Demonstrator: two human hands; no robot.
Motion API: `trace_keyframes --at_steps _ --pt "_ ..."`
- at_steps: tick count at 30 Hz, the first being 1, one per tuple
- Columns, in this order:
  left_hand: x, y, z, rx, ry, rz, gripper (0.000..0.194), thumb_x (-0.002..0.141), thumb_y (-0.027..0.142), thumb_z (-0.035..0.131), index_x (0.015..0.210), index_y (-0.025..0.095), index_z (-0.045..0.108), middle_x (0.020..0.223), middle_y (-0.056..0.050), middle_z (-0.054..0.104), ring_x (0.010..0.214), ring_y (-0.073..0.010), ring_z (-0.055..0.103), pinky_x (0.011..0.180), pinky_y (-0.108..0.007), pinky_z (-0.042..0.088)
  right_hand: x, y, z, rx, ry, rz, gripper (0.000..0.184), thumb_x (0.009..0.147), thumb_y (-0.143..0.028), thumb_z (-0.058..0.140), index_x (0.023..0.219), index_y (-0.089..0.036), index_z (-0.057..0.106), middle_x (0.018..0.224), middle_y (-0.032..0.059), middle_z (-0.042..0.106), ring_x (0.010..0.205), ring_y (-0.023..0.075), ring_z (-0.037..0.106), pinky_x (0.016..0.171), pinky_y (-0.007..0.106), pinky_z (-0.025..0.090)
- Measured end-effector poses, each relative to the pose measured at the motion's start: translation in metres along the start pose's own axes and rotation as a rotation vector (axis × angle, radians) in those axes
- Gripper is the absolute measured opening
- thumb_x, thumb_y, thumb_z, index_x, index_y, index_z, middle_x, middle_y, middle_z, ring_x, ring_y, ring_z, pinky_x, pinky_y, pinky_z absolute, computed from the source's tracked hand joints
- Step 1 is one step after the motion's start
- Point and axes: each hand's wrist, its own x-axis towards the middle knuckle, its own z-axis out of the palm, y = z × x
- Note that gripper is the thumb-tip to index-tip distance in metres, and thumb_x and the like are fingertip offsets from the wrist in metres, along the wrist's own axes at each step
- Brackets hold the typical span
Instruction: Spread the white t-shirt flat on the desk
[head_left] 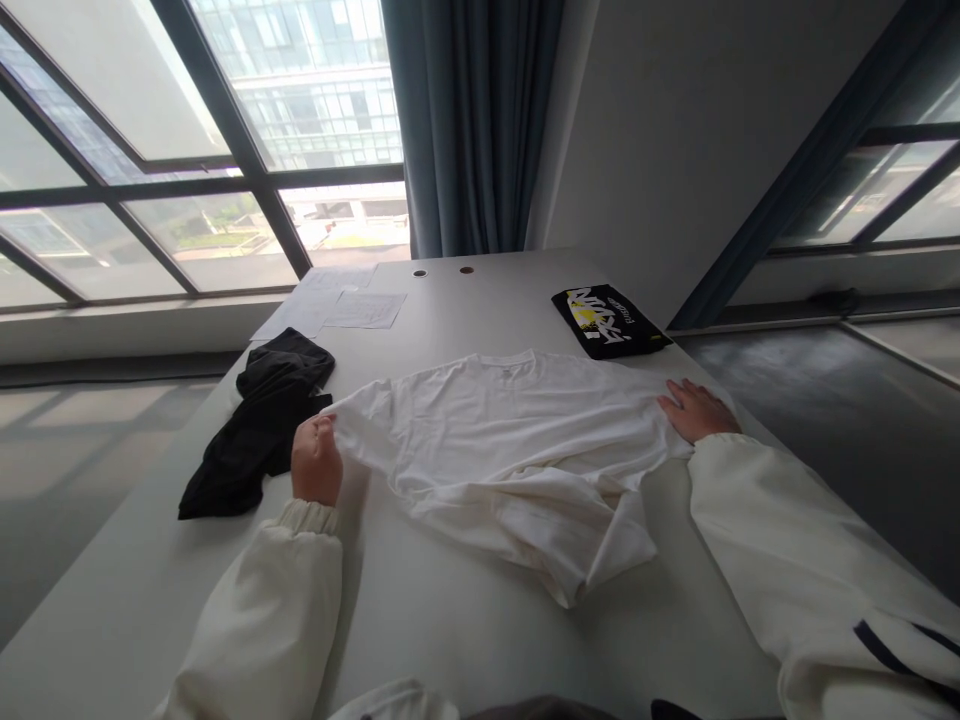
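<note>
A white T-shirt (495, 430) lies spread on the white table, its neckline toward the far side. The lower part is bunched and folded over itself near me. My left hand (316, 460) is closed on the end of the left sleeve, which is pulled out taut and slightly raised. On the other side, my right hand (699, 410) rests flat on the right sleeve with its fingers spread.
A crumpled black garment (262, 420) lies left of the shirt, close to my left hand. At the far right edge sits a folded black shirt (609, 322) with a printed front. Paper sheets (365, 309) lie at the back left of the table (480, 660).
</note>
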Motion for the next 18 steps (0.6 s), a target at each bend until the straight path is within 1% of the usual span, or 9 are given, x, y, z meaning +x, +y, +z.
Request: trace_keyframes --at_steps 2,4,5,7,9,11,13,16,18 --pt "0.004 -0.009 -0.010 0.129 -0.033 -0.117 0.041 0.095 0.044 0.040 0.085 0.022 0.072 0.105 -0.012 0.075 0.113 -0.0297 0.067 0.106 -0.042 0.051 0.000 0.001 0.001 -0.001 0.013 -0.007 0.067 0.107 -0.053 0.032 0.162 -0.017 0.044 0.172 0.0175 0.033 0.155 0.0350 0.033 0.122 0.049 0.027" --pt "0.006 -0.014 -0.020 0.225 -0.096 -0.220 0.038 0.092 0.047 0.046 0.072 0.024 0.069 0.088 -0.011 0.075 0.094 -0.0302 0.069 0.090 -0.041 0.054 0.001 0.003 0.003 -0.010 0.019 -0.018 0.067 0.108 -0.052 0.032 0.162 -0.016 0.045 0.172 0.0179 0.033 0.155 0.0344 0.033 0.123 0.048 0.027" --pt "0.007 -0.015 -0.024 0.266 -0.121 -0.256 0.038 0.090 0.050 0.048 0.068 0.025 0.066 0.079 -0.010 0.073 0.084 -0.0294 0.068 0.082 -0.039 0.053 0.002 0.004 0.003 -0.015 0.019 -0.022 0.067 0.108 -0.051 0.032 0.162 -0.015 0.045 0.172 0.0181 0.033 0.155 0.0342 0.033 0.123 0.047 0.027" --pt "0.008 -0.016 -0.032 0.344 -0.148 -0.277 0.041 0.088 0.055 0.052 0.061 0.026 0.060 0.065 -0.007 0.066 0.070 -0.0269 0.063 0.070 -0.037 0.047 0.003 0.005 0.005 -0.021 0.018 -0.027 0.067 0.108 -0.050 0.033 0.162 -0.013 0.045 0.172 0.0185 0.033 0.156 0.0338 0.033 0.123 0.045 0.027" --pt "0.009 -0.017 -0.036 0.414 -0.142 -0.248 0.042 0.087 0.058 0.055 0.060 0.026 0.054 0.061 -0.005 0.061 0.065 -0.0257 0.060 0.065 -0.036 0.044 0.004 0.007 0.005 -0.022 0.020 -0.032 0.066 0.107 -0.049 0.033 0.161 -0.012 0.046 0.172 0.0188 0.034 0.156 0.0326 0.033 0.124 0.044 0.026" --pt "0.009 -0.019 -0.036 0.480 -0.119 -0.212 0.038 0.086 0.058 0.058 0.065 0.026 0.055 0.063 -0.005 0.061 0.067 -0.0268 0.060 0.065 -0.036 0.045 0.004 0.007 0.005 -0.021 0.033 -0.035 0.065 0.107 -0.047 0.034 0.160 -0.011 0.047 0.170 0.0196 0.037 0.155 0.0309 0.035 0.125 0.044 0.027" --pt "0.008 -0.020 -0.030 0.543 -0.076 -0.148 0.030 0.087 0.053 0.058 0.077 0.025 0.060 0.076 -0.008 0.066 0.075 -0.0298 0.064 0.069 -0.039 0.049 0.003 0.007 0.005 -0.015 0.056 -0.041 0.063 0.107 -0.045 0.036 0.158 -0.011 0.050 0.168 0.0201 0.041 0.154 0.0296 0.038 0.125 0.042 0.029" --pt "0.003 -0.018 -0.015 0.572 -0.027 0.045 0.023 0.089 0.041 0.055 0.097 0.022 0.066 0.104 -0.014 0.070 0.098 -0.0340 0.067 0.087 -0.045 0.053 -0.002 0.005 0.005 -0.011 0.089 -0.051 0.059 0.106 -0.041 0.039 0.153 -0.010 0.056 0.164 0.0200 0.047 0.151 0.0283 0.042 0.124 0.039 0.032" --pt "-0.001 -0.014 -0.002 0.524 -0.087 0.199 0.028 0.091 0.038 0.053 0.109 0.021 0.068 0.116 -0.015 0.070 0.111 -0.0337 0.065 0.100 -0.046 0.051 -0.007 0.003 0.006 -0.017 0.091 -0.053 0.059 0.105 -0.038 0.038 0.152 -0.009 0.057 0.163 0.0197 0.048 0.151 0.0277 0.043 0.125 0.037 0.031"
